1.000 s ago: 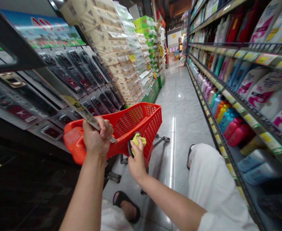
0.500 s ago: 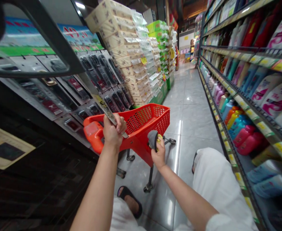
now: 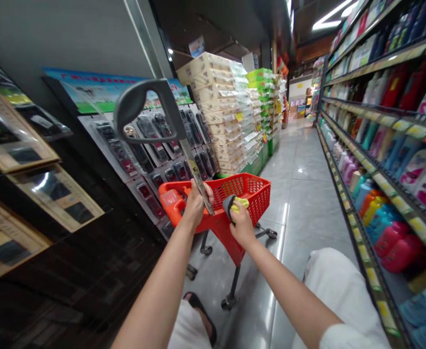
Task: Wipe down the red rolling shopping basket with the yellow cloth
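Note:
My left hand (image 3: 198, 201) is closed around the lower end of a long, narrow metal bar (image 3: 193, 169). A grey looped plastic handle (image 3: 149, 111) is on the bar, higher up and to the left. My right hand (image 3: 242, 225) grips a bundled grey-and-yellow cloth (image 3: 237, 206), close to the bar's lower end but apart from it. Just beyond both hands stands a small red shopping cart (image 3: 220, 223) with a latticed basket and thin wheeled legs. Part of its near rim is hidden behind my left hand.
Bottle-filled shelves (image 3: 384, 160) line the right side. Carded goods hang on a display panel (image 3: 125, 160) at left, beside boxed items (image 3: 56, 194). Stacked cream cartons (image 3: 213, 116) and green packs (image 3: 262, 97) stand farther back. A tiled floor (image 3: 307, 194) runs down the aisle.
The view has shifted left and up, so the cart and hands sit farther right. The grey handle shows whole now. The cloth has come up nearer my left hand.

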The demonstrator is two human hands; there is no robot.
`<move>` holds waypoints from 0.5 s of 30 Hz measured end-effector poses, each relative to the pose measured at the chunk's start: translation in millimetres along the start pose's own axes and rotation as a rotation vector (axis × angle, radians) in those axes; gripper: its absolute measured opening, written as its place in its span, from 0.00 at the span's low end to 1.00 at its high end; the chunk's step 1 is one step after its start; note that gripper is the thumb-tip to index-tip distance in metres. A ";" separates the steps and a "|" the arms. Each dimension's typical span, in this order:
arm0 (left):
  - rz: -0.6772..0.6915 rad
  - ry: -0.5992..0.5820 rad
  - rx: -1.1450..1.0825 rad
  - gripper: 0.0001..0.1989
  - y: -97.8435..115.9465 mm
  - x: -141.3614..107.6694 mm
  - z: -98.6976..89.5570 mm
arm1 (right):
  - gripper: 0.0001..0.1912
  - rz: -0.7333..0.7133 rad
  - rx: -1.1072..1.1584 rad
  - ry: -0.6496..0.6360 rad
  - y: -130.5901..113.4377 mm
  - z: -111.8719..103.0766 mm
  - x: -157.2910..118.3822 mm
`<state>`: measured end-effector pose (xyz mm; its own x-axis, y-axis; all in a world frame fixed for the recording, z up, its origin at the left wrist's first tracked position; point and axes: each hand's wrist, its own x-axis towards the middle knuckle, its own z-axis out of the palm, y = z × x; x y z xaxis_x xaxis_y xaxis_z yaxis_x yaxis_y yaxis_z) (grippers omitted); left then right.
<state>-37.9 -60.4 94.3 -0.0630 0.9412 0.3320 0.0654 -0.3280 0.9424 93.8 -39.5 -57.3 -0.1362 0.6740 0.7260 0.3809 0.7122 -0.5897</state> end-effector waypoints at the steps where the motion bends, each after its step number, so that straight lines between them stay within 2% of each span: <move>1: 0.000 -0.020 0.128 0.35 3.2 -1.2 -9.2 | 0.26 0.051 0.015 0.040 1.9 -3.1 3.4; 3: 0.061 -0.034 0.406 0.32 9.1 -3.2 -31.9 | 0.27 0.072 0.074 0.113 -5.2 -7.6 8.3; 5: 0.192 0.107 0.706 0.27 11.1 -5.3 -56.0 | 0.31 0.008 0.139 0.145 -23.8 -7.3 6.5; 7: 0.224 0.205 0.957 0.24 7.0 -8.4 -75.6 | 0.36 -0.090 0.178 0.102 -42.1 0.2 -4.7; 9: 0.107 0.284 1.100 0.21 -1.8 -12.3 -87.5 | 0.36 -0.145 0.180 0.046 -48.3 13.9 -24.5; 11: -0.025 0.324 1.173 0.21 -11.4 -15.9 -91.9 | 0.33 -0.144 0.153 0.031 -39.7 29.6 -48.3; 13: -0.065 0.298 1.207 0.22 -17.8 -18.3 -91.7 | 0.29 -0.113 0.120 0.051 -25.9 42.3 -67.8; 15: -0.052 0.259 1.215 0.22 -20.0 -19.3 -89.8 | 0.27 -0.084 0.112 0.075 -21.7 48.7 -75.4</move>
<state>-127.5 -79.3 72.8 -0.2790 0.8618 0.4235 0.9271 0.1269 0.3526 51.2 -96.2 -116.5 -0.0933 0.5976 0.7963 0.2660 0.7857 -0.5585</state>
